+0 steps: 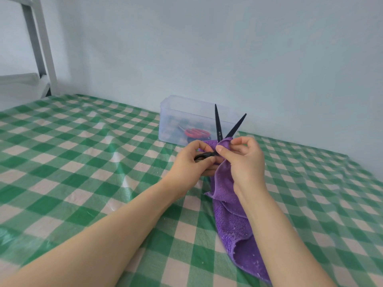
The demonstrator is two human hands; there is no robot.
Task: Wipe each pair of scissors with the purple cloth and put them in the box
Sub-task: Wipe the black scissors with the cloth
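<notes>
My left hand (192, 160) grips the black scissors (218, 123) by the handle, slim matte blades splayed in a V. My right hand (244, 160) pinches the fuzzy purple cloth (230, 220) at the pivot. Behind, the clear plastic box (165, 123) holds red-handled scissors (195, 132) on the glossy checked surface (83, 152).

The purple cloth (232, 220) looked fuzzy and matt. The box (172, 123) was clear, smooth plastic. The checked table cover (83, 162) shone glossy and wrinkled.

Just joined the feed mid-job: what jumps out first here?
Black scissors stand at centre, blades spread and pointing up; the left hand grips their handles while the right hand pinches the purple cloth near the pivot. Behind them, a clear box holds red-handled scissors.
</notes>
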